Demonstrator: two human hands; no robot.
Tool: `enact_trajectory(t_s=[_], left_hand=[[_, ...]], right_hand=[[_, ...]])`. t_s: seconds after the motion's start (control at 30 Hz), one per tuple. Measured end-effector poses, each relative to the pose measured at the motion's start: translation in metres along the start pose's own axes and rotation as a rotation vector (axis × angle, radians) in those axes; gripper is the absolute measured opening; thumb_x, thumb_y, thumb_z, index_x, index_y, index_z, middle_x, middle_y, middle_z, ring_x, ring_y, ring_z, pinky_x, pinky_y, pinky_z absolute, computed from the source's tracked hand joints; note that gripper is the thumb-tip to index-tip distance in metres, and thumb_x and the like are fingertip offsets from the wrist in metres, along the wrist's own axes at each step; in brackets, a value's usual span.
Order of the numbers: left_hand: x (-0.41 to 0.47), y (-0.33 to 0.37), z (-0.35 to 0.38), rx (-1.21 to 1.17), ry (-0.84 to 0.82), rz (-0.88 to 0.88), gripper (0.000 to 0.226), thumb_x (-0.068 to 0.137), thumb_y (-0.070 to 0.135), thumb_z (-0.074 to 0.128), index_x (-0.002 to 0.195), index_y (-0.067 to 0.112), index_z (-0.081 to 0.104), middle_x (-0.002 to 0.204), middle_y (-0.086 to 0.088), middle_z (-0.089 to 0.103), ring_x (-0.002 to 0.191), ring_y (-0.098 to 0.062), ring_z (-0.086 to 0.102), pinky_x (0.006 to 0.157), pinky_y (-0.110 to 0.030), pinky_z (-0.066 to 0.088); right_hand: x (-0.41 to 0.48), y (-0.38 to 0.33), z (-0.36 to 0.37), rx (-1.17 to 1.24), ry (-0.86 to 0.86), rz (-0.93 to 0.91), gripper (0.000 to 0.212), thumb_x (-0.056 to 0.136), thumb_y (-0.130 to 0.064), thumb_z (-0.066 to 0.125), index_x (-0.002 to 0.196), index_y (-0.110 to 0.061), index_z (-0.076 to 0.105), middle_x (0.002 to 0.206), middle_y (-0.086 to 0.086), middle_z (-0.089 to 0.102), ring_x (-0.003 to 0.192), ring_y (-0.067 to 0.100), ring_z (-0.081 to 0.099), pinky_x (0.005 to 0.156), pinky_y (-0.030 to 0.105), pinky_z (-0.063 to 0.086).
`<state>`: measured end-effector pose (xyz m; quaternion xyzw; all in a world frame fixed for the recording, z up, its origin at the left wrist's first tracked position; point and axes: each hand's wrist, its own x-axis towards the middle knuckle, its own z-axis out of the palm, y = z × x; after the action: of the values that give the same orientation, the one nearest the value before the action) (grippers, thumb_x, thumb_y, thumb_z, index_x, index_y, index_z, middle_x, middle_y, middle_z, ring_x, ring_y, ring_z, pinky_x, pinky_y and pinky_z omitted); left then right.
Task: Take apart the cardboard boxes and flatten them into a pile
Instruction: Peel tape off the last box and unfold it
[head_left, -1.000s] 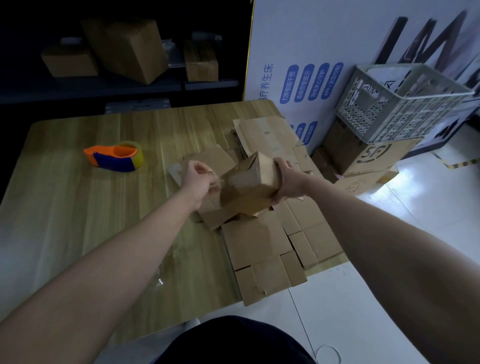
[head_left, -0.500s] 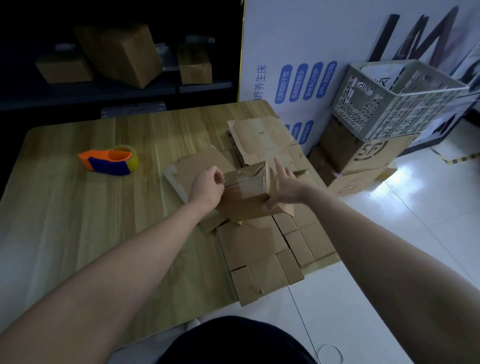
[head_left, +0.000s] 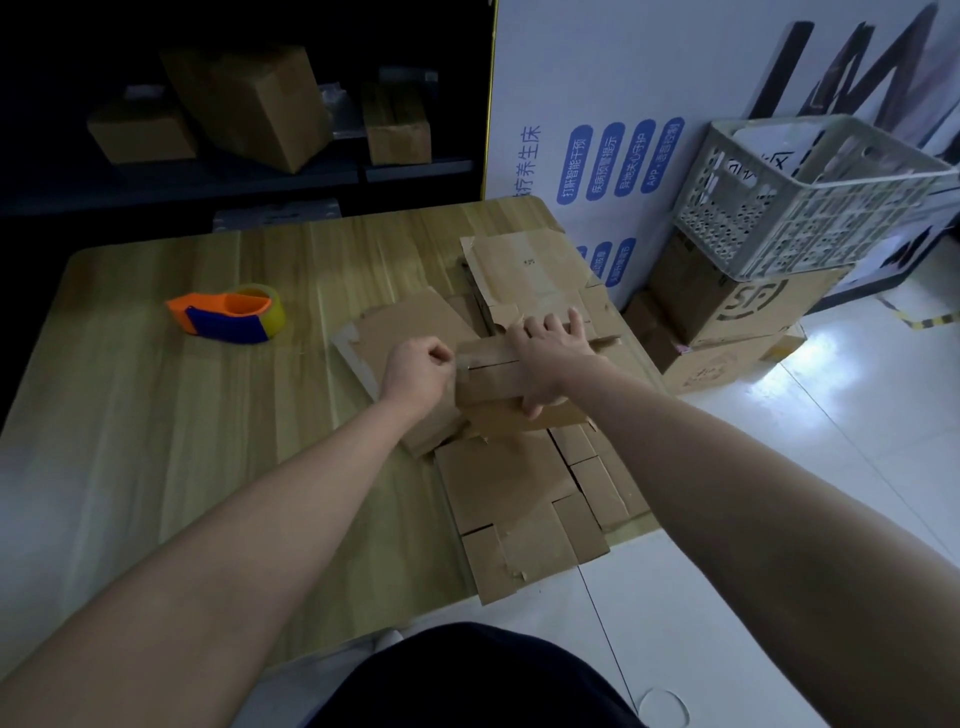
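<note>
A small brown cardboard box (head_left: 491, 376) lies on a pile of flattened boxes (head_left: 519, 488) at the right side of the wooden table (head_left: 182, 415). My right hand (head_left: 550, 358) lies over the box's top with fingers spread and thumb down its near side, holding it down. My left hand (head_left: 418, 371) is curled at the box's left end and pinches a strip of clear tape (head_left: 460, 364) there. More flattened cardboard (head_left: 524, 270) lies further back on the pile.
An orange and blue tape dispenser (head_left: 228, 314) sits on the table's left half. Right of the table, a white plastic crate (head_left: 810, 192) rests on stacked cardboard boxes (head_left: 737, 312) on the white floor. Intact boxes (head_left: 249, 104) stand on a dark shelf behind.
The box went from held up in both hands to lying down on the pile. My right hand moved from its side onto its top; my left hand stayed at its left end.
</note>
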<state>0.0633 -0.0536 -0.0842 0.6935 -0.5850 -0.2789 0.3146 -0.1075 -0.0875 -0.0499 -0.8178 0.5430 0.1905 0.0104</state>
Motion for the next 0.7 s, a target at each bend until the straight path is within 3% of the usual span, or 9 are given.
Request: enact_trajectory(t_s=[0.1, 0.17, 0.23, 0.37, 0.57, 0.7], left_hand=[[0.008, -0.008, -0.007, 0.04, 0.099, -0.093, 0.006, 0.084, 0.003, 0.064, 0.085, 0.008, 0.067, 0.105, -0.004, 0.049, 0.088, -0.016, 0.05, 0.079, -0.021, 0.039], [0.013, -0.006, -0.009, 0.043, 0.13, -0.115, 0.006, 0.084, 0.003, 0.064, 0.084, 0.009, 0.064, 0.107, -0.003, 0.049, 0.089, -0.015, 0.051, 0.082, -0.023, 0.043], [0.017, -0.014, -0.019, 0.044, 0.191, -0.175, 0.012, 0.086, -0.001, 0.057, 0.081, 0.01, 0.059, 0.1, -0.008, 0.057, 0.087, -0.02, 0.057, 0.076, -0.028, 0.047], [0.015, -0.049, -0.043, 0.059, 0.299, -0.336, 0.024, 0.088, -0.006, 0.047, 0.073, 0.012, 0.052, 0.087, -0.008, 0.056, 0.085, -0.026, 0.056, 0.069, -0.027, 0.038], [0.007, -0.038, -0.036, 0.044, 0.328, -0.219, 0.015, 0.087, -0.001, 0.053, 0.084, 0.011, 0.047, 0.082, -0.006, 0.055, 0.068, -0.017, 0.05, 0.054, -0.023, 0.037], [-0.01, -0.051, -0.05, 0.058, 0.271, -0.106, 0.016, 0.088, -0.001, 0.053, 0.091, 0.012, 0.045, 0.083, -0.004, 0.053, 0.074, -0.019, 0.053, 0.063, -0.029, 0.045]], right_hand=[[-0.003, 0.01, -0.006, 0.068, 0.034, -0.011, 0.108, 0.062, -0.047, 0.081, 0.147, -0.02, 0.021, 0.145, 0.008, 0.032, 0.136, 0.031, 0.026, 0.115, 0.06, 0.004], [-0.006, 0.01, -0.011, 0.092, 0.057, -0.029, 0.107, 0.063, -0.046, 0.081, 0.147, -0.02, 0.02, 0.144, 0.007, 0.032, 0.136, 0.03, 0.026, 0.116, 0.059, 0.003], [-0.009, 0.019, -0.014, 0.132, 0.088, -0.012, 0.105, 0.063, -0.043, 0.082, 0.146, -0.021, 0.022, 0.143, 0.005, 0.034, 0.137, 0.029, 0.027, 0.115, 0.059, 0.003], [-0.021, 0.058, -0.016, 0.179, 0.118, 0.132, 0.103, 0.062, -0.039, 0.083, 0.144, -0.022, 0.022, 0.144, 0.006, 0.034, 0.138, 0.03, 0.026, 0.115, 0.061, 0.003], [-0.017, 0.023, -0.019, 0.22, 0.218, 0.091, 0.104, 0.062, -0.041, 0.082, 0.145, -0.02, 0.022, 0.144, 0.005, 0.034, 0.137, 0.03, 0.028, 0.115, 0.06, -0.001], [-0.012, 0.003, -0.02, 0.223, 0.282, 0.078, 0.099, 0.063, -0.041, 0.078, 0.142, -0.018, 0.022, 0.139, 0.006, 0.035, 0.134, 0.032, 0.029, 0.116, 0.06, 0.0]])
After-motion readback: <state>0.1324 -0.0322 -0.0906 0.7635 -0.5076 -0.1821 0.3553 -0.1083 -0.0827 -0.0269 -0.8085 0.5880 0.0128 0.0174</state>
